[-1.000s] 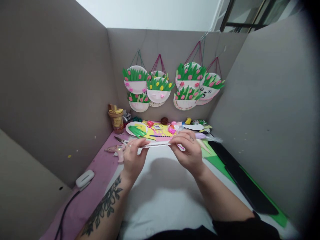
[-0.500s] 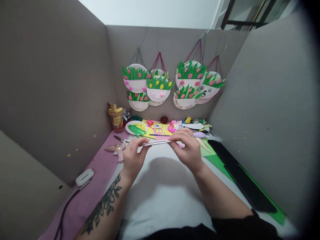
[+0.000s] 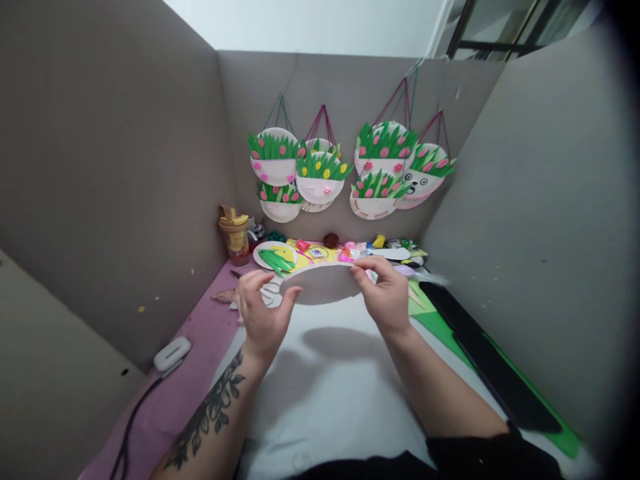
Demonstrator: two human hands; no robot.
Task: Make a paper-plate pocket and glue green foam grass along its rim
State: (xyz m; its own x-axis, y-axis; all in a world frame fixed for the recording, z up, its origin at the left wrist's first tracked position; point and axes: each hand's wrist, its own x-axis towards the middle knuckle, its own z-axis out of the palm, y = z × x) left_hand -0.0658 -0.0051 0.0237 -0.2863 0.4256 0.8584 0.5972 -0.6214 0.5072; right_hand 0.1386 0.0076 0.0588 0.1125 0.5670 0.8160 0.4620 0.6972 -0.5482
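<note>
Both my hands hold a white paper plate (image 3: pixel 320 285) up above the white work surface (image 3: pixel 330 387), its underside tipped toward me. My left hand (image 3: pixel 260 317) pinches the plate's left edge between thumb and fingers. My right hand (image 3: pixel 385 293) grips the right edge, fingers curled over the rim. Behind the plate lie another paper plate with green paper leaves (image 3: pixel 273 257) and a yellow sheet with pink bits (image 3: pixel 315 253).
Several finished plate baskets with green grass and pink or yellow flowers (image 3: pixel 320 170) hang on the back partition. A brown cup (image 3: pixel 235 237) stands at back left, a glue gun (image 3: pixel 227 293) and white adapter (image 3: pixel 171 353) on the pink mat, green paper and a black strip (image 3: pixel 490 367) at right.
The plate was held nearly flat and edge-on; now its far edge is raised and its underside faces me. My hands lifted slightly with it.
</note>
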